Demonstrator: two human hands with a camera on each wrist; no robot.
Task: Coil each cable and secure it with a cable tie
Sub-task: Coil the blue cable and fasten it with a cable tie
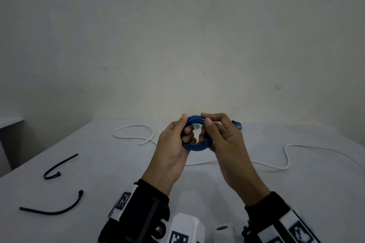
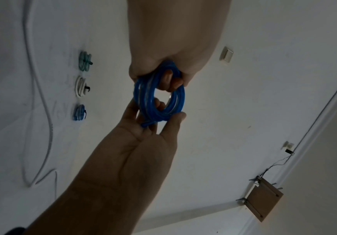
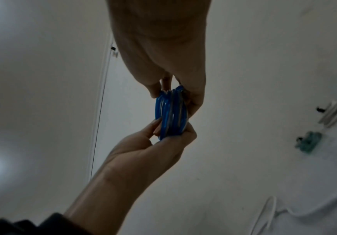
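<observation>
A blue cable wound into a small coil point(image 1: 194, 147) point(image 2: 141, 95) point(image 3: 170, 114) hangs above the white table point(image 1: 110, 173), held between both hands. My left hand point(image 1: 184, 127) point(image 2: 155, 76) point(image 3: 171, 132) grips its left side, thumb on the outer rim and fingers curled through the hole. My right hand point(image 1: 205, 130) point(image 2: 163, 114) point(image 3: 173, 95) pinches the right side, thumb and index finger on the top rim. No tie shows around this coil. Two black cable ties point(image 1: 59, 166) point(image 1: 53, 206) lie loose on the table at the left.
A loose white cable point(image 1: 136, 132) snakes across the table behind and to the right of my hands. Three tied coils lie at the back: green point(image 2: 84, 61), white point(image 2: 81, 86), blue point(image 2: 79, 112). A wall rises just behind the table; its left edge runs diagonally.
</observation>
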